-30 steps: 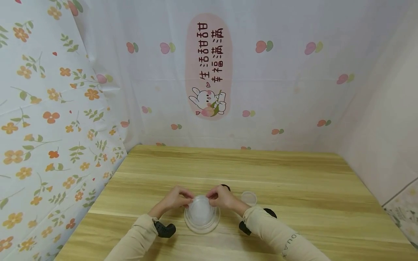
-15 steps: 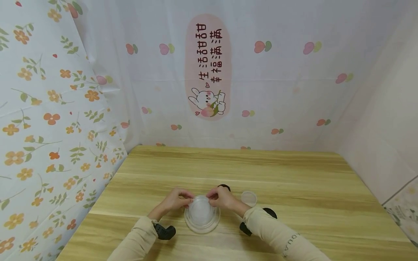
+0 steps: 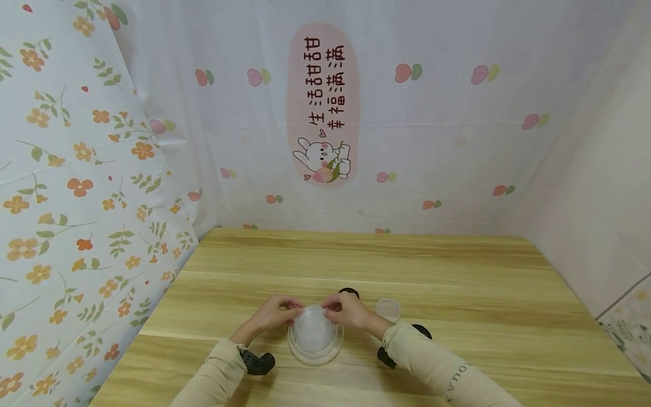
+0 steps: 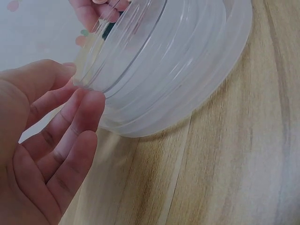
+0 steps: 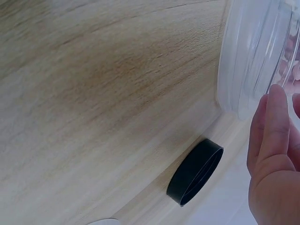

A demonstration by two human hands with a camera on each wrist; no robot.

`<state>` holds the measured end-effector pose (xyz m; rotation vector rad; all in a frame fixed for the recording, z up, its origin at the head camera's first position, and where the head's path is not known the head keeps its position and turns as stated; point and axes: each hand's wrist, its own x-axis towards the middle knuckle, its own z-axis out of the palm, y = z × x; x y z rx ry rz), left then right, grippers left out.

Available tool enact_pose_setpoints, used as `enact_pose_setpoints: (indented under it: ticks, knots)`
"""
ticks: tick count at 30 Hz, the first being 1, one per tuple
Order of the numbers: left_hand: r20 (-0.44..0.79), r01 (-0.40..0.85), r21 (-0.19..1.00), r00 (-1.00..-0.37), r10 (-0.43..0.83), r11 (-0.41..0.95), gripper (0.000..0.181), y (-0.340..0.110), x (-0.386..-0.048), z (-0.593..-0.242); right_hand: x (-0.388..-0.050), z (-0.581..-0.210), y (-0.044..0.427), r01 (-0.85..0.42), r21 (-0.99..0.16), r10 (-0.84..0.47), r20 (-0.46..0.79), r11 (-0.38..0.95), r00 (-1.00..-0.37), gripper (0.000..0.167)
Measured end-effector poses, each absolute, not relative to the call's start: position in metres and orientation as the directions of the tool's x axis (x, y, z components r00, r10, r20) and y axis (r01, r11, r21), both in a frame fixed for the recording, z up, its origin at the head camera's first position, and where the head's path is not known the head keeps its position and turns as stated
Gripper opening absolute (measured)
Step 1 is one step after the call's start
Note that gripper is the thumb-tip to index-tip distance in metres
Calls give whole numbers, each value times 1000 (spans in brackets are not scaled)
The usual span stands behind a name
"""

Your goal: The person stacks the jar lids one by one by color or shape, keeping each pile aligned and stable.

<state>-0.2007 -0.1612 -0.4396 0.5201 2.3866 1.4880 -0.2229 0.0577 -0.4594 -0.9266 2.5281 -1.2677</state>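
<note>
A stack of clear, round plastic pieces (image 3: 313, 333) stands on the wooden table in the head view, the widest one lowest. My left hand (image 3: 277, 314) pinches the upper rim at the left between thumb and fingers. On the right side of the same rim, my right hand (image 3: 351, 312) holds on with its fingertips. The left wrist view shows the left hand (image 4: 51, 126) with thumb and fingertips at the edge of the clear stack (image 4: 187, 61). In the right wrist view the right hand's (image 5: 276, 159) fingers touch the stack's (image 5: 248, 56) side.
A small clear round lid (image 3: 388, 310) lies right of the right hand. A black ring-shaped piece (image 5: 196, 172) stands beyond the stack, partly hidden in the head view. Patterned cloth hangs behind the table (image 3: 458, 271) and at its left.
Both hands stay at the rim of the stack with almost no movement. The head view has shifted very slightly.
</note>
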Motion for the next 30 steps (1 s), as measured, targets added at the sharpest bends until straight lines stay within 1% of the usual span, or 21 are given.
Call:
enact_pose_setpoints:
  ticks: [3,8,10,16,19,23,30]
  knots:
    - [-36,153,910,-896,442,385,23,-164,-207,-451,-222,-459,58,-429,-786,-592,101,445,-800,18]
    - [42,216,914,-892,450,345,33,-172,-217,-471,-220,-457,63,-426,-790,-599,95,441,-795,19]
    - [67,236,908,-898,434,347,34,-172,-217,-471,-220,-457,66,-440,-778,-598,105,449,-794,18]
    - [49,177,911,-943,329,373,26,-168,-219,-467,-215,-454,78,-420,-793,-599,89,442,-796,19]
    - [69,188,906,-950,305,380,25,-165,-220,-463,-215,-453,87,-436,-779,-592,106,449,-799,18]
    - [103,225,888,-947,303,400,25,-160,-224,-461,-216,-452,101,-423,-770,-561,102,478,-821,18]
    - [133,267,888,-928,347,374,23,-142,-231,-450,-218,-449,129,-389,-772,-519,90,503,-850,20]
